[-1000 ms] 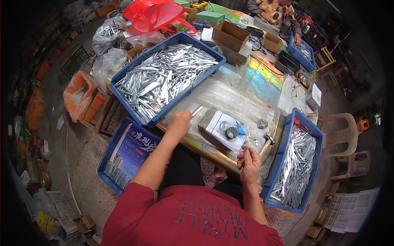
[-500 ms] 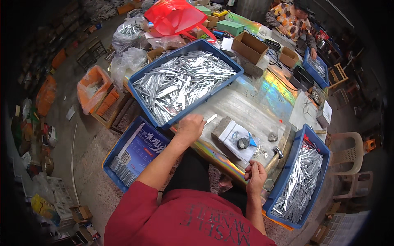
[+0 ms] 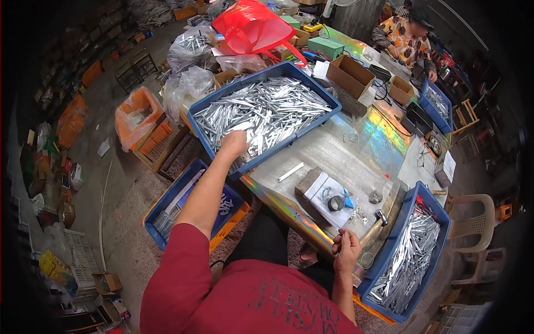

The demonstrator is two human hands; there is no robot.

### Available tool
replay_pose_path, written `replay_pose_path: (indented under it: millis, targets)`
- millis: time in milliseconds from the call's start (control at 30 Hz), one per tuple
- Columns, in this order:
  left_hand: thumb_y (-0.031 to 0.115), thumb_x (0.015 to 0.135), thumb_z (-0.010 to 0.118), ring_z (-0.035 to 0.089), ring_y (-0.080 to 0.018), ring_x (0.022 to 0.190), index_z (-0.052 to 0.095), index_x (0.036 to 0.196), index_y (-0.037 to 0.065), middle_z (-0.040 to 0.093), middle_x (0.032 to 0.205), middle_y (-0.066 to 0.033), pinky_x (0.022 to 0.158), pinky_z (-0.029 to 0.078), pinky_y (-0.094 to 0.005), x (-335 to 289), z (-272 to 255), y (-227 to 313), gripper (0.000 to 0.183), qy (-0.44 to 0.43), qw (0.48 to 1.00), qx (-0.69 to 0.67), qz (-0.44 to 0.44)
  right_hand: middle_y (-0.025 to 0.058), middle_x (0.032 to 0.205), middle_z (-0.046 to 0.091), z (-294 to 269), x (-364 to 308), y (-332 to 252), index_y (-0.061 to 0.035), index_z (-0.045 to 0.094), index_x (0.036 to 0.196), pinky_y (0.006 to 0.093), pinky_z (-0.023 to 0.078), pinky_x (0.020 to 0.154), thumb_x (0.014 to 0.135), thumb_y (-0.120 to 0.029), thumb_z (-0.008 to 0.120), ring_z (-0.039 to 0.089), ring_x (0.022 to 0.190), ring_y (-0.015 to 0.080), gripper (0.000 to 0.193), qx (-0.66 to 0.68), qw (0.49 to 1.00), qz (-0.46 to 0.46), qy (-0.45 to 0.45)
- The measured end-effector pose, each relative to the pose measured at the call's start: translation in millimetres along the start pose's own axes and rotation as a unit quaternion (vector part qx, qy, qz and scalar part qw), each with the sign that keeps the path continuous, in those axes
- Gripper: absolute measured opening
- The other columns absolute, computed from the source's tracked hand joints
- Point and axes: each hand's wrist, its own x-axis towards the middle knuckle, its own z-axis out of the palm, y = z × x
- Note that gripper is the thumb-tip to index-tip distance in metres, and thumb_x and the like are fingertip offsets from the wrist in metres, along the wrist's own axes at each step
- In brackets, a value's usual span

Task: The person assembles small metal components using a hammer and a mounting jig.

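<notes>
At eight o'clock, one blue bin (image 3: 171, 192); at ten, left hand (image 3: 235, 143) on silver strips (image 3: 278, 106), too many to count, in one large tray (image 3: 300, 134); cannot tell finger state. On the desk (image 3: 328, 150), at tray's five o'clock, one loose strip (image 3: 290, 172), pointing eight to two lengthwise. Past it, right hand (image 3: 347, 247), fingers together; at four, one heaped narrow tray (image 3: 427, 267).

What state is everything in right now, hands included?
Left hand: over the large blue bin's near side, grip unclear
Right hand: fingers curled, contents unclear
Large blue bin: open, heaped with metal strips
Single strip: lying loose on the table
Right-hand blue bin: open, filled with strips
Hammer: lying down
Red bag: mouth open
Cardboard box: open
</notes>
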Motion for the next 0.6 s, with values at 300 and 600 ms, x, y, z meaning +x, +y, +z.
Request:
replay_pose_path:
  millis: [300,600]
  targets:
    - [0.014,0.066,0.048,0.055,-0.0341,0.077,0.06,0.071,0.0,0.057,0.077,-0.021,0.07,0.043,-0.0402,-9.6,-8.2,-4.4,0.019,0.034,0.997,-0.065,0.039,0.0028,0.06,0.05,-5.5,-2.2,5.5,0.0,0.053,0.085,0.0165,0.03,0.035,0.084,-0.016,0.046,0.041,0.04,0.006,0.018,-0.003,1.0,-0.012,0.009]
    - [0.013,0.076,0.052,0.044,-0.0058,0.052,0.052,0.076,0.004,0.054,0.065,-0.0012,0.046,0.035,-0.0201,-63.1,-22.2,24.3,0.009,-0.075,0.88,-0.454,0.117,0.003,0.06,0.05,-3.7,-4.6,4.2,0.0003,0.053,0.085,0.0167,0.031,0.039,0.084,-0.017,0.046,0.041,0.043,0.0056,0.019,0.0,1.0,0.006,0.004]
